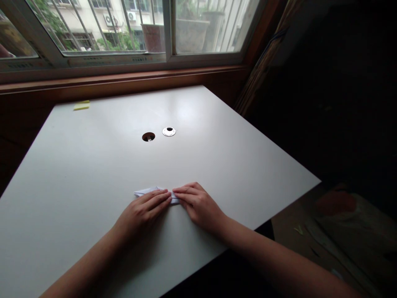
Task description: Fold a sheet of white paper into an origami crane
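A small piece of folded white paper (pixel 148 191) lies on the white tabletop near the front edge, its pointed end sticking out to the left. My left hand (pixel 145 209) grips the paper's middle, fingers pressed together on top of it. From the other side, my right hand (pixel 200 205) is closed on the paper's right end, and its fingertips almost meet those of my left hand. Both hands cover much of the paper, so its full shape is hidden.
Beyond the hands, the white table (pixel 93 165) has a round cable hole (pixel 148 137) with a ring-shaped cover (pixel 169 132) beside it. Yellow sticky notes (pixel 81 105) lie at the far left edge. A barred window (pixel 108 29) stands behind the table.
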`<action>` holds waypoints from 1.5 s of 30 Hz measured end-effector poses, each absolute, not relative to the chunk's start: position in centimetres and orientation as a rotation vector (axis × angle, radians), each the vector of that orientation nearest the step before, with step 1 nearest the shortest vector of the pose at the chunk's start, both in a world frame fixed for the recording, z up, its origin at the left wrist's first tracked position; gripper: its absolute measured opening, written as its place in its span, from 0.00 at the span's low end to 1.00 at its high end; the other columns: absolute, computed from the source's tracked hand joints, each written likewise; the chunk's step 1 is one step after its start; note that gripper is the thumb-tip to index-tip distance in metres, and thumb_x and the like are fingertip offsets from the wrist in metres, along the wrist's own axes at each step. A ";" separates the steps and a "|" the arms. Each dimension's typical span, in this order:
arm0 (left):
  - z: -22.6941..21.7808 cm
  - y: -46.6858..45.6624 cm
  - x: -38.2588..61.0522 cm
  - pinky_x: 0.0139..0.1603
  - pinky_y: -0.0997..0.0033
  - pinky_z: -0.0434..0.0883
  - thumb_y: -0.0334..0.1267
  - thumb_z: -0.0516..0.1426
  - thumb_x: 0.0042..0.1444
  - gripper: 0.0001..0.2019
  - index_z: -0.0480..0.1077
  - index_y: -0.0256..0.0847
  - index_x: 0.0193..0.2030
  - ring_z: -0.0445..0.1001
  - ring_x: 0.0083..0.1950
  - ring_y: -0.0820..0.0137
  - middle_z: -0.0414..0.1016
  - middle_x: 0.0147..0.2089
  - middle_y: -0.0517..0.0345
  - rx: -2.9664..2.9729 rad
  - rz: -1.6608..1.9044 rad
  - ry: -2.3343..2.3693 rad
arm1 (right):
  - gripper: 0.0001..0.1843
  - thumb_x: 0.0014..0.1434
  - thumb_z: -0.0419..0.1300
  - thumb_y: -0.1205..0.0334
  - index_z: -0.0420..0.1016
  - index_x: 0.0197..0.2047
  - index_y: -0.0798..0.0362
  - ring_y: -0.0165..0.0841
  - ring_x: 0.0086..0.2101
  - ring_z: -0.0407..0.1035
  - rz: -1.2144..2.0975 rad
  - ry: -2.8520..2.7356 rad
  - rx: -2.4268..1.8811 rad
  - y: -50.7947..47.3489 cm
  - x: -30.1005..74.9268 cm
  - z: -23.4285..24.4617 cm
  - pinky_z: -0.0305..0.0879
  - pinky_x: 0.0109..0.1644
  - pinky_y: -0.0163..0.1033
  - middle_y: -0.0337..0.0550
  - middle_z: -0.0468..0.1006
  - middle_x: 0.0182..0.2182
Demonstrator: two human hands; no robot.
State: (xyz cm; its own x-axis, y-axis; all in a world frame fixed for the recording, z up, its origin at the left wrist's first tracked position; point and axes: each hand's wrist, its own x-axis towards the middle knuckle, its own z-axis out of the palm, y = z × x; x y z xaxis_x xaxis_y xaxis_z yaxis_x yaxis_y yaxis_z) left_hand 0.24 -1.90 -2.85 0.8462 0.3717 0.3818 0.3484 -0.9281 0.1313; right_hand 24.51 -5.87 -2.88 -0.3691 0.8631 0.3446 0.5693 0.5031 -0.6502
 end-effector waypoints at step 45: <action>-3.3 -1.8 0.9 0.75 0.50 0.47 0.34 0.51 0.66 0.23 0.61 0.36 0.67 0.59 0.71 0.60 0.66 0.66 0.48 3.107 0.525 0.738 | 0.17 0.65 0.55 0.69 0.74 0.56 0.57 0.36 0.56 0.66 0.299 -2.574 -0.675 -5.2 29.3 -2.8 0.67 0.60 0.43 0.48 0.76 0.55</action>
State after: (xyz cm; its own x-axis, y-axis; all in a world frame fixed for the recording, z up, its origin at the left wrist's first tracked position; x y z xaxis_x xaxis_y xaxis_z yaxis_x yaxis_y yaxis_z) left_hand 0.86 -1.80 -3.28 0.8440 0.4212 0.3321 0.4519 -0.8919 -0.0173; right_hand 29.29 -5.16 -2.84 -0.7740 0.5090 0.3767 0.4090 0.8560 -0.3162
